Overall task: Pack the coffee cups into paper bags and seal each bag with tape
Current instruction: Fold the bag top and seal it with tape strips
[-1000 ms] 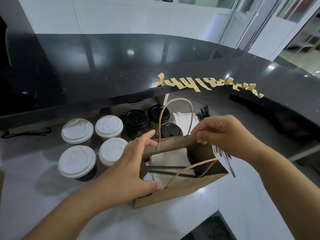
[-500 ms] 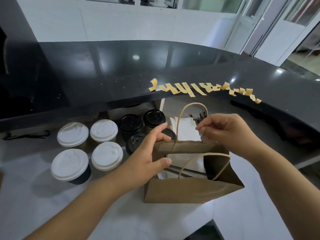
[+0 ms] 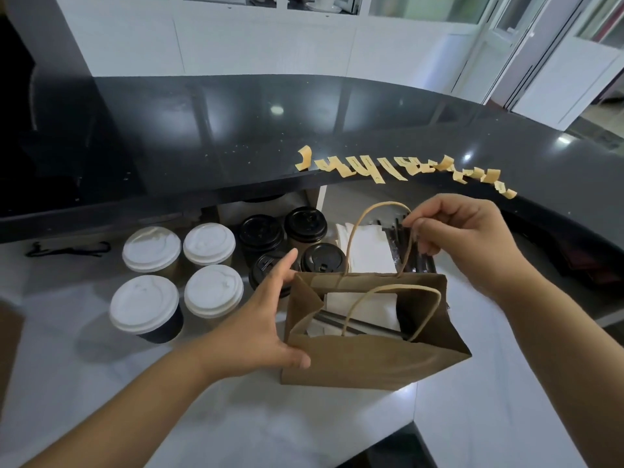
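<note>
**Bag held open at frame centre, cups not yet loaded**

Head view. Brown paper bag [image 3: 368,359] upright on the white counter [image 3: 101,383], lower centre of frame, mouth open. Left hand [image 3: 260,319] spread against the bag's left wall, thumb on the near face, fingers toward the far side; probably bracing it so it keeps its shape. Right hand [image 3: 462,244] above the far rim, grip pinching the far handle [image 3: 378,211] at its right end, apparently to pull the mouth wider. Near handle [image 3: 391,295] drooping over the opening. White napkin [image 3: 364,309] and dark straws [image 3: 358,324] already inside; no cup visible in the bag.

Four white-lidded cups [image 3: 175,275] left of centre, four black-lidded cups [image 3: 290,244] just behind the left hand, nearest one touching or almost touching the fingers. Tape strips [image 3: 398,168] hung along the black upper ledge's [image 3: 202,146] edge, upper centre-right, within reach for sealing.

Open counter in lower left; white counter's corner close under the bag at lower right, little room that way.
</note>
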Action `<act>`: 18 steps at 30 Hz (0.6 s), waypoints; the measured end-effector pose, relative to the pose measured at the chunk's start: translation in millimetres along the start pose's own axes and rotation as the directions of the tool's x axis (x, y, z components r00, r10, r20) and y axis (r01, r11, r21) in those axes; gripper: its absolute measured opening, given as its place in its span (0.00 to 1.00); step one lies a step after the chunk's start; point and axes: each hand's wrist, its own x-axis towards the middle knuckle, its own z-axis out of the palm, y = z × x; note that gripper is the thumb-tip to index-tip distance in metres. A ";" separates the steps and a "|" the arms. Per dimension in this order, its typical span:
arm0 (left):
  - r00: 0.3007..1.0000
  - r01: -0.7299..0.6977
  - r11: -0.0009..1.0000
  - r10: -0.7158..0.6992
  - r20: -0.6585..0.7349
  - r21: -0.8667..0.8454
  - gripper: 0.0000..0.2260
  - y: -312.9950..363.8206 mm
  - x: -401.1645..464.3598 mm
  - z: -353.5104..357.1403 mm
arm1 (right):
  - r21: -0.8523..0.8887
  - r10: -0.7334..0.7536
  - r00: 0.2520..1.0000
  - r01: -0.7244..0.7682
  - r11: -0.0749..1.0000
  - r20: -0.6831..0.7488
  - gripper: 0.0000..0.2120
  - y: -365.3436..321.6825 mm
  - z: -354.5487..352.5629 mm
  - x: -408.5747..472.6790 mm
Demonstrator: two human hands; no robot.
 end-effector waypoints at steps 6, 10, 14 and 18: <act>0.994 -0.046 0.999 0.048 -0.102 0.023 0.38 -6.0 2.6 7.9 | 0.082 0.021 0.994 -0.012 0.997 -0.105 0.07 5.3 -6.7 6.2; 0.983 -0.028 0.999 0.020 -0.185 -0.043 0.28 -11.8 2.6 16.0 | 0.140 0.048 0.991 -0.030 0.990 -0.125 0.07 9.9 -8.2 14.0; 0.973 -0.033 0.995 0.011 -0.229 -0.093 0.23 -11.3 3.9 21.1 | 0.149 0.063 0.992 -0.046 0.988 -0.110 0.07 16.7 -7.2 21.9; 0.973 -0.083 0.994 0.064 -0.222 -0.075 0.25 -8.2 6.7 20.5 | 0.131 0.061 0.995 -0.049 0.990 -0.083 0.07 18.9 -1.6 34.8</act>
